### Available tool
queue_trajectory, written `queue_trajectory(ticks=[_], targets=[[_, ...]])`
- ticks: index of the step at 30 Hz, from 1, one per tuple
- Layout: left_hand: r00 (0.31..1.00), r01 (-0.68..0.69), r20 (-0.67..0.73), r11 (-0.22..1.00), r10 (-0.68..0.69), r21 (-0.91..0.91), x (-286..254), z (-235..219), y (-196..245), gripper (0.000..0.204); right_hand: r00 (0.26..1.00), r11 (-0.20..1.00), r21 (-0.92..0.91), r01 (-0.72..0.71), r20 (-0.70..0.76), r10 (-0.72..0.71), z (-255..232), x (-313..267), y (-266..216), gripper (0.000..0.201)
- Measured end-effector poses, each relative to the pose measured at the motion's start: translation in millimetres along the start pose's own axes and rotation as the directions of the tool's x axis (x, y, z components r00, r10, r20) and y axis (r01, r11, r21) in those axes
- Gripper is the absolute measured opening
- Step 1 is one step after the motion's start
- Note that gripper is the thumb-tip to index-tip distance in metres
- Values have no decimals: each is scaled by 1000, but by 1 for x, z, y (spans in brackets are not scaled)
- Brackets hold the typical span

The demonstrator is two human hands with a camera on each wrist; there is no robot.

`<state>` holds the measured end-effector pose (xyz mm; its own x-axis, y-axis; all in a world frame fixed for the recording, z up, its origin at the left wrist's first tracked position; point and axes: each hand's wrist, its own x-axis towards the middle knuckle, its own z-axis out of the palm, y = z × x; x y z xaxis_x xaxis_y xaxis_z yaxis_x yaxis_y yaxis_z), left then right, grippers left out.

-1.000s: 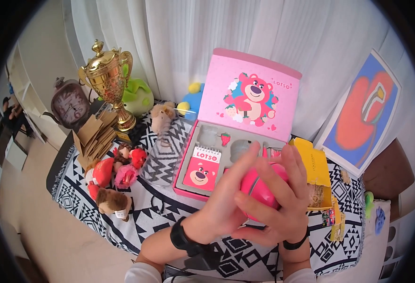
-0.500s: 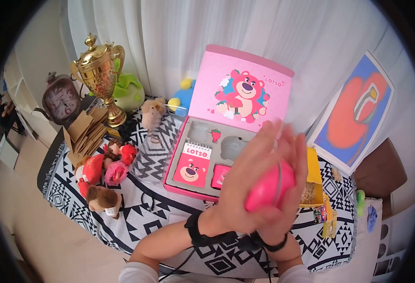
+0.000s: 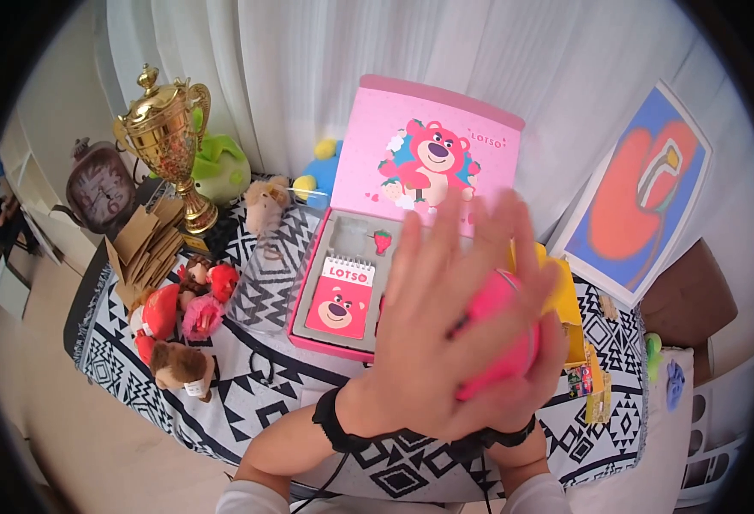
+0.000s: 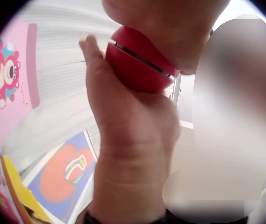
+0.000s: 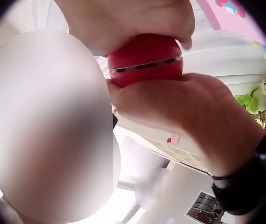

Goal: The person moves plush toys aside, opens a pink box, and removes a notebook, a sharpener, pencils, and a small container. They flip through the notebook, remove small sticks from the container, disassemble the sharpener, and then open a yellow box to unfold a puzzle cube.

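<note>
A glossy pink ball-shaped object (image 3: 505,364) is pressed between the palms of both hands. My left hand (image 3: 420,343) lies across its left side, fingers straight and spread, blurred. On the far right side is my right hand (image 3: 548,368), partly hidden, its visible fingers extended. In the left wrist view a silvery seam circles the ball (image 4: 135,72), with the right hand (image 4: 133,121) below it. The right wrist view has the ball (image 5: 147,49) between the right palm (image 5: 128,21) above and the left hand (image 5: 170,102) underneath.
Behind the hands stands an open pink bear box (image 3: 308,338) holding a notebook (image 3: 342,295). Left are plush toys (image 3: 184,368), a gold trophy (image 3: 163,133) and folded cardboard (image 3: 150,244). A yellow box (image 3: 572,317) and a colourful picture (image 3: 642,197) stand right.
The hands have turned around the ball, and the left hand now covers more of it. The head view has shifted, so the table items appear farther left.
</note>
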<state>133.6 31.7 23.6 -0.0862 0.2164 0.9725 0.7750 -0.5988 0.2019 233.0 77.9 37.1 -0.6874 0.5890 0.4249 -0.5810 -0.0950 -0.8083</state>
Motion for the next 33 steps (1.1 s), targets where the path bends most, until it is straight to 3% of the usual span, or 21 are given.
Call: queue_trajectory(ticks=[2,3,4,5,7,8,9,10,11,16,17,18,20,23,24,26,27,28,29,30,33], targets=[[978,208,23,976,-206,-71,2,-9,1,60,828,385,-817,429,185,-530,-32,-4,27,79],[819,558,229,636,-526,-533,3,-11,-1,59,639,238,-751,615,299,-709,-40,3,36,80],[573,695,547,8,-611,-719,5,-14,-3,58,639,238,-753,614,297,-710,-41,6,31,80],[392,704,662,-256,-638,-663,14,-22,1,64,606,4,-745,667,540,-584,-40,6,22,83],[326,717,650,-269,-686,-643,10,-21,5,59,543,-241,-621,746,776,-320,-38,7,8,97],[255,722,626,-285,-737,-630,7,-21,6,55,546,-237,-623,745,774,-321,-32,4,7,97],[251,725,628,-287,-737,-627,3,-5,5,55,769,214,-774,595,472,-431,-23,-1,10,97],[710,602,66,556,-701,-573,8,20,4,54,924,630,-698,342,125,-363,-13,-1,6,97],[948,116,-294,993,-120,-30,12,31,6,54,991,948,-290,129,0,-135,-7,-2,-1,107],[974,-164,162,986,160,14,4,-4,-9,75,737,358,-700,618,357,-574,-36,0,15,114],[912,409,252,759,-324,-506,8,-8,-3,78,634,146,-720,679,475,-610,-40,1,19,115],[606,691,551,38,-574,-722,12,-12,1,80,524,-73,-701,710,594,-611,-42,1,20,117],[450,691,661,-235,-600,-683,15,-17,5,82,652,159,-726,669,470,-595,-34,-1,22,111],[828,561,149,789,-541,-249,10,-7,19,90,943,684,-679,266,37,-331,-22,-7,22,89],[827,562,146,788,-543,-251,9,-9,17,90,944,684,-680,265,39,-328,-20,-8,20,89],[993,-81,87,997,79,20,10,-14,11,95,959,744,-631,220,-2,-284,-14,-11,17,91],[998,39,58,999,-38,-23,7,-12,6,94,965,773,-602,198,-20,-263,-11,-11,15,92],[998,42,52,999,-40,-21,10,-16,7,94,971,801,-573,175,-35,-237,-9,-11,12,93],[877,471,228,668,-422,-576,13,-23,9,90,976,827,-541,150,-54,-212,-6,-13,9,94],[628,638,566,-63,-534,-768,15,-27,9,86,979,852,-507,128,-71,-190,-3,-14,7,96],[550,698,481,60,-683,-714,11,-18,19,79,985,917,-394,65,-120,-122,5,-16,1,101]])
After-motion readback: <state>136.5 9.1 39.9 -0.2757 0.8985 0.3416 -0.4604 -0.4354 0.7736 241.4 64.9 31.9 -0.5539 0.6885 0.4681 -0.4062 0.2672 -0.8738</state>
